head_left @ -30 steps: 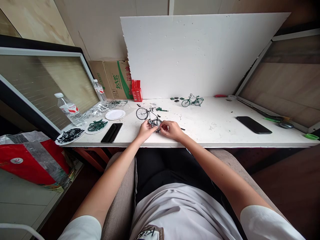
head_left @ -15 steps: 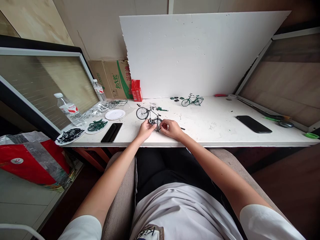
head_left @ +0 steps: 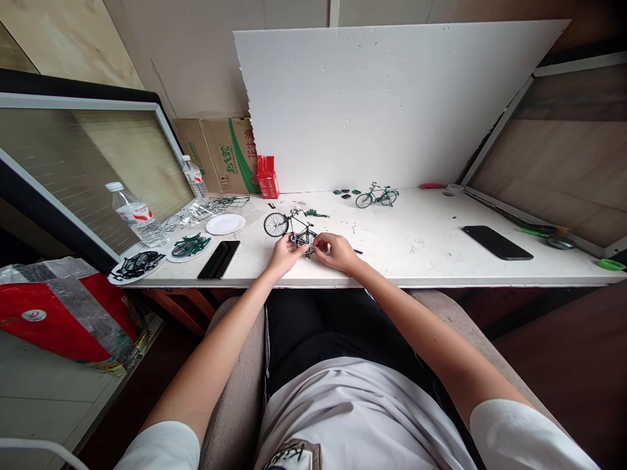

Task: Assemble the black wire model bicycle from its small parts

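A small black model bicycle [head_left: 289,228] stands on the white table [head_left: 416,254] just in front of me. My left hand [head_left: 283,254] pinches it at its near wheel from the left. My right hand [head_left: 334,251] is closed in a pinch at the same wheel from the right. The near wheel is mostly hidden between my fingers; the far wheel sticks out to the upper left. A finished green model bicycle [head_left: 377,196] stands farther back by the white foam board [head_left: 392,104].
Left of my hands lie a black tray [head_left: 219,259], paper plates with green parts [head_left: 190,246] and black parts [head_left: 137,264], an empty white plate [head_left: 225,224] and a water bottle [head_left: 137,214]. A black phone [head_left: 497,243] lies at right. A red box [head_left: 268,177] stands at the back.
The black bicycle's far wheel has swung slightly to the left as my hands turned it. Both hands stay at the near wheel.
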`<move>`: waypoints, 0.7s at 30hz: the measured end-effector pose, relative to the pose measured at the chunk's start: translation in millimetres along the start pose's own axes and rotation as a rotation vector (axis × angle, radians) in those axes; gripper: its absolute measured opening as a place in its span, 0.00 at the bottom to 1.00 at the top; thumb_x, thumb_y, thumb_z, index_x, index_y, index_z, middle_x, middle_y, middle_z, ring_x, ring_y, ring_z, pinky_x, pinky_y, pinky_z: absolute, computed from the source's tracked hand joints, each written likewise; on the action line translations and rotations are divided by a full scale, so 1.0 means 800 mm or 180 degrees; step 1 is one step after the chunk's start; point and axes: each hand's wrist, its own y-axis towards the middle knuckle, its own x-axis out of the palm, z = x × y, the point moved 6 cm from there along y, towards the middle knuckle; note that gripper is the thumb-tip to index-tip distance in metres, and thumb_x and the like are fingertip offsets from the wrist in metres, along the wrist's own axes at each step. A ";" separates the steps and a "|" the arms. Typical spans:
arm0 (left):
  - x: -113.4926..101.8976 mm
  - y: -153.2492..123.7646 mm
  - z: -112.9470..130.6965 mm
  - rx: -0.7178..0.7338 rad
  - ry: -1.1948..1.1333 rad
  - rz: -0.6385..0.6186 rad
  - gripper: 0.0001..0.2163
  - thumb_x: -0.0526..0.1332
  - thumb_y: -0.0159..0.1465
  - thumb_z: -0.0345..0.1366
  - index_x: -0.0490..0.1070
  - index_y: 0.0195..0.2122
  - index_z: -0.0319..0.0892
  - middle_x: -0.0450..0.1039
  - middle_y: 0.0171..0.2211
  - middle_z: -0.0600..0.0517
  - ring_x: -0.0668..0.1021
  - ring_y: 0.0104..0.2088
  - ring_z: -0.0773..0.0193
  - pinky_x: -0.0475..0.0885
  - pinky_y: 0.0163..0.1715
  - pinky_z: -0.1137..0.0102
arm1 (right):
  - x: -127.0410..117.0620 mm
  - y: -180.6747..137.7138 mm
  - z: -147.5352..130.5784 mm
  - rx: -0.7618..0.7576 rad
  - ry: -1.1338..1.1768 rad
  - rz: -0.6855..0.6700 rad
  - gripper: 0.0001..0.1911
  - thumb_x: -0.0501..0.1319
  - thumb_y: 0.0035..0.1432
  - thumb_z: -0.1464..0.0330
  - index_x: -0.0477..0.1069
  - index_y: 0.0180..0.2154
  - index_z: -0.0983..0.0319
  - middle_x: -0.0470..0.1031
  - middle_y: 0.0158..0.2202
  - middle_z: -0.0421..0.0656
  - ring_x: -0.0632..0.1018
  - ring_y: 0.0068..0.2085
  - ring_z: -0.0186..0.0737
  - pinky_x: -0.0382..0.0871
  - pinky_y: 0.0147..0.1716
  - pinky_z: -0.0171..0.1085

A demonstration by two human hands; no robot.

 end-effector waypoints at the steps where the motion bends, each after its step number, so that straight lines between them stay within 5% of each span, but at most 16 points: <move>1: 0.000 0.000 0.000 -0.0013 -0.0007 0.0011 0.27 0.80 0.54 0.42 0.73 0.51 0.40 0.83 0.49 0.39 0.85 0.49 0.50 0.79 0.57 0.53 | -0.001 0.000 -0.001 -0.0028 -0.0023 0.0006 0.06 0.63 0.63 0.67 0.76 0.42 0.60 0.78 0.31 0.41 0.76 0.31 0.39 0.67 0.34 0.36; 21: 0.003 -0.001 0.005 -0.0008 0.0050 -0.0084 0.26 0.81 0.53 0.41 0.75 0.49 0.40 0.83 0.49 0.40 0.85 0.49 0.50 0.79 0.57 0.54 | 0.000 -0.001 0.001 -0.0053 0.0042 0.0063 0.06 0.63 0.60 0.70 0.78 0.39 0.59 0.77 0.30 0.40 0.76 0.31 0.38 0.68 0.36 0.35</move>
